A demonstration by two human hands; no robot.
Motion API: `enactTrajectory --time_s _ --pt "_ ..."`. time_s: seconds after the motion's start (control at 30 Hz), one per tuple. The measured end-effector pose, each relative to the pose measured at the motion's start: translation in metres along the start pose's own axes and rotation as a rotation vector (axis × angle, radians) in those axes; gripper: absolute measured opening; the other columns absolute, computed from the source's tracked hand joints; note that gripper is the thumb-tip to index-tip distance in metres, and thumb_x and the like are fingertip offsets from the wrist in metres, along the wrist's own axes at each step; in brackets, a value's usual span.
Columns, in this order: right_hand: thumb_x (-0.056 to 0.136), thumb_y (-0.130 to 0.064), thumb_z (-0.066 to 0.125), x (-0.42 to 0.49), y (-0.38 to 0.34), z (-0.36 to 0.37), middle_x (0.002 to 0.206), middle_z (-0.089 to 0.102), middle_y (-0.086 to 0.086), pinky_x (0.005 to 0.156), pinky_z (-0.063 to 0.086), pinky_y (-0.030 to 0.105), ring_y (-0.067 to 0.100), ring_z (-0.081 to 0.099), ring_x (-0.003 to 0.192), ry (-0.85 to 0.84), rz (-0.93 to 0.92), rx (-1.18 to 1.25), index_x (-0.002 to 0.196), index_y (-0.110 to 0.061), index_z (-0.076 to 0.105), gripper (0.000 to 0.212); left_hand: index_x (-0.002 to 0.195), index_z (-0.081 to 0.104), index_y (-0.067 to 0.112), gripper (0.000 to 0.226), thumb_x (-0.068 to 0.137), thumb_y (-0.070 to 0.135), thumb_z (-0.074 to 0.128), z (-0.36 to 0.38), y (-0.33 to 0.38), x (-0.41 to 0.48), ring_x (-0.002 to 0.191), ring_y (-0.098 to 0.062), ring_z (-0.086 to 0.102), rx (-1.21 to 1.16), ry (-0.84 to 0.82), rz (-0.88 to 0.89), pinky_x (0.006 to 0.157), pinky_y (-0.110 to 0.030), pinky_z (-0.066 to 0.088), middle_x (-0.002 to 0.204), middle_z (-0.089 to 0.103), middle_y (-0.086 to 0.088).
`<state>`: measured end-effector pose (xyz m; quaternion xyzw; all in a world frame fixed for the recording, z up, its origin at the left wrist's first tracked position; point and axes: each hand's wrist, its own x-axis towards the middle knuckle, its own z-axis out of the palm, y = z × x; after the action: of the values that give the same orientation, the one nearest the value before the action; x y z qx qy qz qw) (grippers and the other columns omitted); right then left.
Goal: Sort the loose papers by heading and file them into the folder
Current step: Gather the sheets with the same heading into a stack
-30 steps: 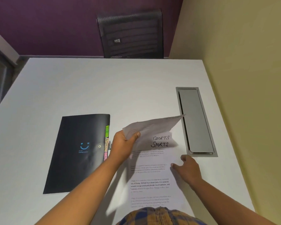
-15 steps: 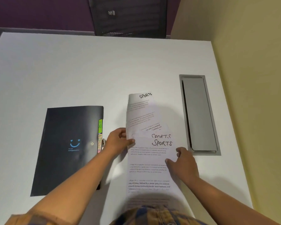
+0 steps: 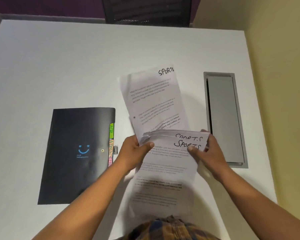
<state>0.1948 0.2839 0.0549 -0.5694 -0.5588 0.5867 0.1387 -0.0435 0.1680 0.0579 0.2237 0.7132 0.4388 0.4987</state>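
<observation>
Papers [image 3: 164, 170] headed SPORTS are now held at both far corners. A second ago the left hand [image 3: 133, 151] was lifting one sheet clear while the right hand [image 3: 208, 153] lay flat on the pile; since then that sheet [image 3: 154, 97] has come down beyond the pile and the right hand has changed from pressing to gripping. Fingers [image 3: 149, 145] of the left hand curl round the pile's far left corner, thumb on top, and the right hand pinches the far right corner the same way. I judge that the SPORTS group is being gathered and squared up, ready for filing.

The pile lies in the middle of the counter [image 3: 59, 66], its long axis running straight away from the person, headings at the far end. The loose sheet's near end is tucked behind the pile's top edge, and its long axis leans, with the heading end swung away and to the right. Whether the left hand also holds it I cannot tell.

The black folder [image 3: 76, 153] lies closed just left of the left hand, long axis also running away, its coloured tabs [image 3: 111, 135] facing the papers.
</observation>
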Motion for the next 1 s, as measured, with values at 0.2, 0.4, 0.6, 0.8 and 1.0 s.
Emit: enactTrajectory --time_s 0.2,0.4,0.6,0.8,1.0 --pt "0.062 -0.027 0.088 0.013 -0.081 -0.029 0.13 0.064 -0.001 0.089 0.054 0.033 0.023 0.062 0.119 -0.155 -0.284 0.161 0.14 -0.026 0.048 0.088 0.083 0.071 0.031 0.034 0.089 -0.002 0.067 -0.016 0.071 -0.014 0.069 0.016 0.059 0.154 -0.015 0.315 0.067 -0.009 0.048 0.068 0.069 0.03" --pt "0.063 -0.071 0.075 0.023 -0.127 -0.044 0.158 0.036 -0.008 0.113 0.037 0.04 0.012 0.042 0.141 -0.161 -0.36 0.389 0.153 -0.025 0.029 0.112 0.089 0.072 0.026 0.015 0.087 0.011 0.069 -0.028 0.117 -0.027 0.071 0.017 0.06 0.097 0.118 0.551 0.068 -0.008 0.048 0.069 0.068 0.033" --pt "0.093 -0.018 0.065 0.014 -0.166 -0.037 0.104 0.076 0.002 0.075 0.058 0.031 0.019 0.071 0.087 -0.184 -0.353 0.325 0.124 -0.01 0.063 0.032 0.084 0.075 0.02 0.012 0.081 0.008 0.074 -0.031 0.129 -0.033 0.079 -0.003 0.068 -0.036 0.16 0.53 0.076 -0.025 0.056 0.078 0.075 0.014" --pt "0.087 -0.011 0.073 0.002 -0.157 -0.003 0.089 0.077 0.013 0.067 0.06 0.049 0.028 0.071 0.075 0.026 -0.309 0.185 0.095 -0.012 0.077 0.01 0.117 0.064 0.003 0.028 0.092 0.015 0.065 -0.014 0.094 -0.017 0.097 -0.036 0.071 -0.588 0.18 0.066 0.087 -0.053 0.057 0.11 0.073 -0.021" --pt "0.087 -0.015 0.072 -0.02 -0.073 0.013 0.079 0.075 0.017 0.061 0.048 0.031 0.018 0.061 0.065 0.013 0.028 0.122 0.085 -0.012 0.077 0.007 0.129 0.062 0.012 0.047 0.085 0.021 0.076 0.018 -0.008 -0.047 0.112 -0.026 0.068 -0.462 -0.125 -0.36 0.098 -0.047 0.052 0.12 0.072 -0.007"
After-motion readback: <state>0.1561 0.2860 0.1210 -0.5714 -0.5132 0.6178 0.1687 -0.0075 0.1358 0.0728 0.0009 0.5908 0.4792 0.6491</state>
